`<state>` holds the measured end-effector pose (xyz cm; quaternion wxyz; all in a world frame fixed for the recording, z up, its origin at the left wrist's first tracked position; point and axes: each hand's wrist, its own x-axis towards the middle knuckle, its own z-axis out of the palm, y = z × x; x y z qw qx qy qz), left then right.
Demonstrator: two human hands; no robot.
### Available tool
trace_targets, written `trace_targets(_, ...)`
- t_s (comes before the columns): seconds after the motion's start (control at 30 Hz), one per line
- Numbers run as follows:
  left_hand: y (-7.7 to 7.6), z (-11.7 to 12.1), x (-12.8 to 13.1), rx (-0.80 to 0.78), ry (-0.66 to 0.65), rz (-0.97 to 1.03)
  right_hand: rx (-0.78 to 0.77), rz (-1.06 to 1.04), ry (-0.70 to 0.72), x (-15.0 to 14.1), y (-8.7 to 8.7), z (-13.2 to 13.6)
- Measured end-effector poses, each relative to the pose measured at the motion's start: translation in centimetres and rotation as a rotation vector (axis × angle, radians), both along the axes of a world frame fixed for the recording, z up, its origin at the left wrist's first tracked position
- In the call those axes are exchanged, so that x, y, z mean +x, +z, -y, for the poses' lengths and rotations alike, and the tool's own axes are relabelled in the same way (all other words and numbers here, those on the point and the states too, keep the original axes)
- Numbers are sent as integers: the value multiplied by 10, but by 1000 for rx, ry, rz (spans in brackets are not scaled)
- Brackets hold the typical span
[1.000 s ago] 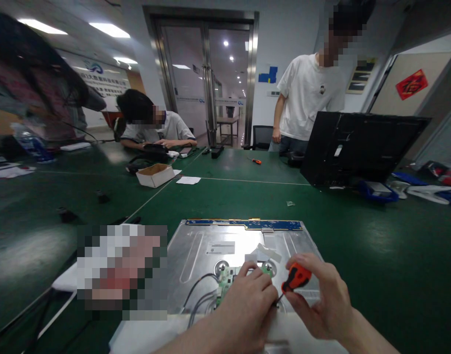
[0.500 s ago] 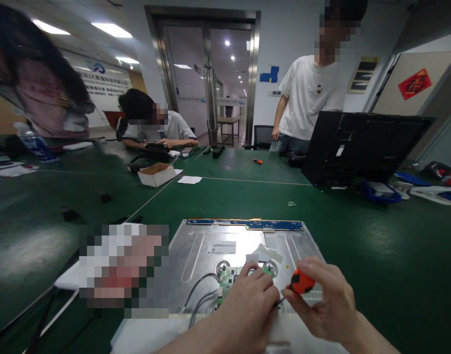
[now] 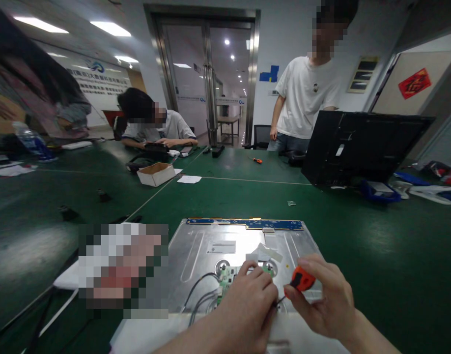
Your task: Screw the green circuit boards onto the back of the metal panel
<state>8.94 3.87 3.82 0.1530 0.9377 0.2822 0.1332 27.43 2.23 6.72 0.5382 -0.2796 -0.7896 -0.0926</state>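
My right hand (image 3: 326, 300) pinches the orange-and-black handle of a screwdriver (image 3: 303, 279) between thumb and fingers. Its thin dark shaft slants down and left, and the tip is hidden by my left hand (image 3: 249, 297). That hand rests with curled fingers over a green circuit board (image 3: 227, 278); what its fingertips grip is hidden. The board sits on a silver metal panel (image 3: 192, 246), which has a blue circuit strip (image 3: 243, 224) along its far edge. Grey and black cables (image 3: 199, 290) run from the board's left side.
Left of the panel lies a blurred-out item (image 3: 118, 268). Farther off are an open white box (image 3: 156, 174), a second orange screwdriver (image 3: 257, 161) and a black screen housing (image 3: 365, 150). One person stands behind the green table (image 3: 225, 196), another sits, and a third is at far left.
The screwdriver handle has turned in my right fingers, so its black patch faces differently. My left hand stays nearly still. The far-left and standing people have shifted slightly.
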Motion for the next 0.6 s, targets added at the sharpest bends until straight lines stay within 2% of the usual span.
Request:
trace_targets(0.17, 1, 1, 1, -4, 11, 19, -17, 17, 34, 4, 2, 2)
trace_targets(0.37, 1, 2, 0, -11, 15, 19, 49, -4, -35, 4, -4, 3)
trace_targets(0.6, 1, 2, 0, -20, 9, 47, 20, 20, 22, 1, 1, -1)
